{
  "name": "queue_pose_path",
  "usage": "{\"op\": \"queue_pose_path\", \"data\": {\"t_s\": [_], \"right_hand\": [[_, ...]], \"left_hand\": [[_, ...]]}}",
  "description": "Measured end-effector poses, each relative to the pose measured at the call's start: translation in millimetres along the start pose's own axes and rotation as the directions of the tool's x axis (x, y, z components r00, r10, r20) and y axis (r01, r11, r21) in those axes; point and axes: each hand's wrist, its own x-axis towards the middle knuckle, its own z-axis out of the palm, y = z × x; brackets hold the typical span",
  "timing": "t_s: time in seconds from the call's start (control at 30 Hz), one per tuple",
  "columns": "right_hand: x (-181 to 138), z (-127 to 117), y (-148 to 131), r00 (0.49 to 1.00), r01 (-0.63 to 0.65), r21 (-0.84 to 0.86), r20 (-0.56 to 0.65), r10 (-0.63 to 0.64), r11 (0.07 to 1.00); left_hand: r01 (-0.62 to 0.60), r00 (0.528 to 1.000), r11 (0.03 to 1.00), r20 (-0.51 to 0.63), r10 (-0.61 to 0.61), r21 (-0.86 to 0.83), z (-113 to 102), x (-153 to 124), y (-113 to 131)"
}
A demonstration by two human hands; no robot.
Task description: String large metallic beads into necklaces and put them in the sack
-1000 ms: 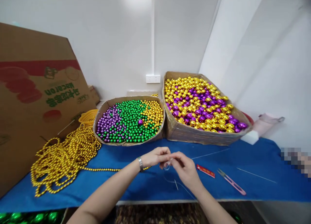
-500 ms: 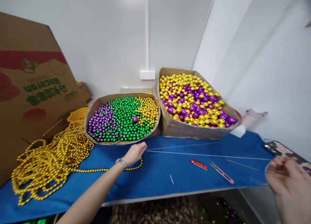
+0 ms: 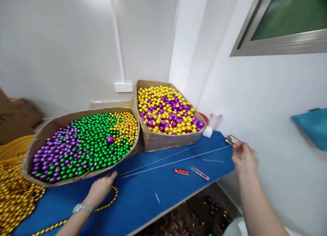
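Head view: left hand (image 3: pixel 103 188) and right hand (image 3: pixel 244 156) have parted, each pinching thin white thread (image 3: pixel 176 161), apparently tautening it.

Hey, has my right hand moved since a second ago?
Yes, to the right. Judged against the pink snips lying on the blue table, your right hand was on their left a second ago; now it is on their right.

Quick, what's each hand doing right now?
Left hand: closed, fingertips apparently pinching the white thread.
Right hand: closed, seemingly pinching the same thread, which runs straight between the two hands.
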Motion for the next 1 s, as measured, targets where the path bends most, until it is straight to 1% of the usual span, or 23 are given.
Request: {"op": "queue_pose_path", "data": {"t_s": [0.1, 0.13, 0.2, 0.27, 0.3, 0.33, 0.37, 0.4, 0.43, 0.47, 0.53, 0.6, 0.63, 0.67, 0.7, 0.77, 0.83, 0.87, 0.93, 1.0], "right_hand": [[3.5, 1.9, -13.5, 1.0, -0.001, -0.008, -0.024, 0.001, 1.0], [2.6, 3.1, -16.9, 1.0, 0.001, -0.018, -0.015, -0.002, 1.0], [-4.9, 6.8, -19.8, 0.999, 0.005, -0.05, 0.039, -0.003, 0.999], [-23.1, 12.5, -16.5, 0.99, 0.008, -0.1, 0.144, 0.007, 0.995], [-36.8, 16.0, -12.5, 0.977, 0.009, -0.132, 0.215, 0.019, 0.991], [-53.3, 19.6, -7.1, 0.955, 0.013, -0.17, 0.293, 0.038, 0.985], [-72.5, 23.2, -0.6, 0.922, 0.02, -0.211, 0.381, 0.064, 0.977], [-93.8, 26.5, 6.5, 0.876, 0.033, -0.256, 0.473, 0.096, 0.966], [-116.5, 29.4, 13.9, 0.815, 0.052, -0.301, 0.564, 0.134, 0.952], [-140.0, 31.6, 21.3, 0.741, 0.079, -0.341, 0.649, 0.174, 0.937], [-186.3, 33.9, 35.0, 0.562, 0.151, -0.395, 0.788, 0.25, 0.906], [-227.9, 34.4, 46.7, 0.382, 0.239, -0.394, 0.878, 0.288, 0.887], [-246.0, 34.3, 51.6, 0.306, 0.283, -0.376, 0.907, 0.288, 0.882], [-262.1, 34.1, 56.1, 0.242, 0.327, -0.347, 0.93, 0.278, 0.879], [-276.1, 34.0, 60.1, 0.188, 0.37, -0.312, 0.948, 0.258, 0.875], [-298.0, 33.9, 67.4, 0.107, 0.45, -0.227, 0.974, 0.2, 0.864], [-312.8, 33.2, 74.4, 0.046, 0.518, -0.139, 0.99, 0.135, 0.844], [-318.0, 32.4, 77.9, 0.022, 0.548, -0.099, 0.994, 0.103, 0.83], [-325.0, 29.8, 85.0, -0.016, 0.603, -0.031, 0.999, 0.051, 0.797], [-328.8, 26.3, 91.8, -0.043, 0.652, 0.018, 0.999, 0.014, 0.758]], "left_hand": [[0.01, 1.0, 1.0, -0.011, -0.011, -0.015, 1.9, 1.5, -3.8], [0.018, 1.0, 0.999, -0.025, -0.019, -0.037, 1.2, 1.8, -2.9], [0.05, 0.994, 0.992, -0.096, -0.061, -0.112, -2.4, 1.3, 2.8], [0.061, 0.972, 0.967, -0.206, -0.114, -0.247, -9.8, -1.6, 13.8], [0.039, 0.955, 0.942, -0.264, -0.133, -0.333, -15.2, -4.2, 21.1], [0.0, 0.938, 0.906, -0.315, -0.147, -0.423, -21.6, -7.5, 29.4], [-0.054, 0.921, 0.859, -0.357, -0.154, -0.51, -28.7, -11.2, 38.4], [-0.107, 0.908, 0.801, -0.387, -0.162, -0.588, -36.2, -15.0, 48.0], [-0.138, 0.896, 0.737, -0.401, -0.192, -0.662, -43.8, -18.8, 57.7], [-0.143, 0.895, 0.665, -0.382, -0.229, -0.733, -50.9, -22.1, 67.4], [-0.092, 0.912, 0.479, -0.267, -0.311, -0.873, -62.3, -27.0, 85.1], [-0.043, 0.931, 0.235, -0.124, -0.344, -0.971, -68.1, -29.9, 99.1], [-0.025, 0.935, 0.111, -0.063, -0.349, -0.993, -68.8, -31.0, 104.4], [-0.014, 0.937, -0.004, -0.011, -0.349, -1.0, -68.3, -32.2, 108.7], [-0.006, 0.937, -0.111, 0.033, -0.348, -0.994, -66.7, -33.5, 112.0], [0.013, 0.935, -0.3, 0.118, -0.335, -0.954, -61.5, -36.7, 115.9], [0.036, 0.93, -0.455, 0.197, -0.311, -0.89, -55.5, -39.9, 117.1], [0.049, 0.925, -0.518, 0.234, -0.298, -0.854, -52.8, -41.2, 116.9], [0.065, 0.912, -0.61, 0.295, -0.285, -0.79, -48.1, -42.9, 115.9], [0.067, 0.896, -0.668, 0.34, -0.287, -0.741, -44.6, -43.3, 114.8]]}}
